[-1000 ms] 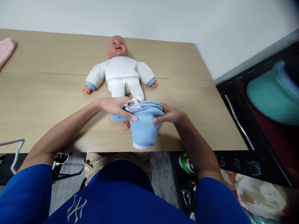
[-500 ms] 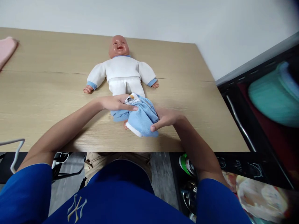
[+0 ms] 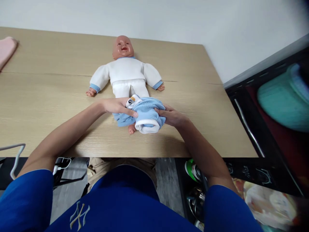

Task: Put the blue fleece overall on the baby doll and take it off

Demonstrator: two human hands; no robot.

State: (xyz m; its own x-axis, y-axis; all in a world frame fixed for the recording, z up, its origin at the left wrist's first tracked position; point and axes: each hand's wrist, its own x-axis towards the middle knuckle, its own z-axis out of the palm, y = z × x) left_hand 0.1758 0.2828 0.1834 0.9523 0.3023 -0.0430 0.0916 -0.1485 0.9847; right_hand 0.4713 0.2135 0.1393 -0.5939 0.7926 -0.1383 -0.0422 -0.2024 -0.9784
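Note:
A baby doll in a white top with blue cuffs lies on its back on the table, head away from me. Light blue pants with white-trimmed cuffs are bunched around its lower legs. One bare foot shows below them; the other is hidden by the cloth. My left hand is closed on the left part of the pants, thumb on top. On the right, my right hand pinches the other pant leg, whose white-edged opening faces me.
The wooden table meets a white wall behind. Pink cloth lies at the far left. To the right stands a dark rack holding a teal container. A white cable or tube curves at the left edge.
My right hand has moved up and slightly left along the pant leg. The leg's white cuff has turned so its opening shows, and more of the doll's foot is visible.

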